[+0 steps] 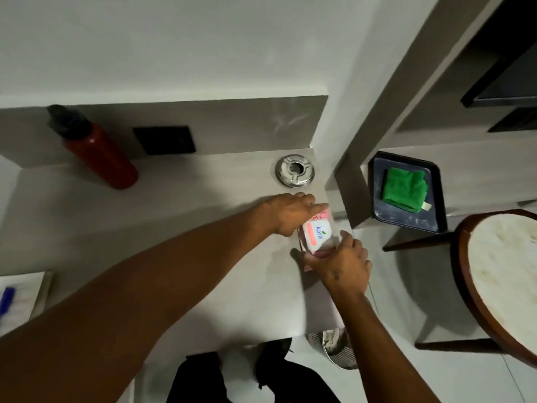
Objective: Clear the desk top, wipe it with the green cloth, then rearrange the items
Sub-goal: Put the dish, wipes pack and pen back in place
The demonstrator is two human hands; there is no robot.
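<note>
A pink and white pack of wipes [317, 234] lies at the right edge of the grey desk top [180, 257]. My left hand [286, 212] grips its far end and my right hand [340, 261] grips its near end. The green cloth [404, 186] lies folded in a dark tray [380, 210] on a lower shelf to the right, apart from both hands. A red bottle [97, 151] with a black cap stands at the back left of the desk. A round steel ashtray [295, 171] sits at the back right corner, just beyond my left hand.
A notepad with a blue pen [7, 299] lies at the desk's left edge. A black socket plate [164, 140] is set in the back panel. A round wood-rimmed stool [505, 280] stands at the right. A bin [337, 347] sits on the floor below the desk's corner.
</note>
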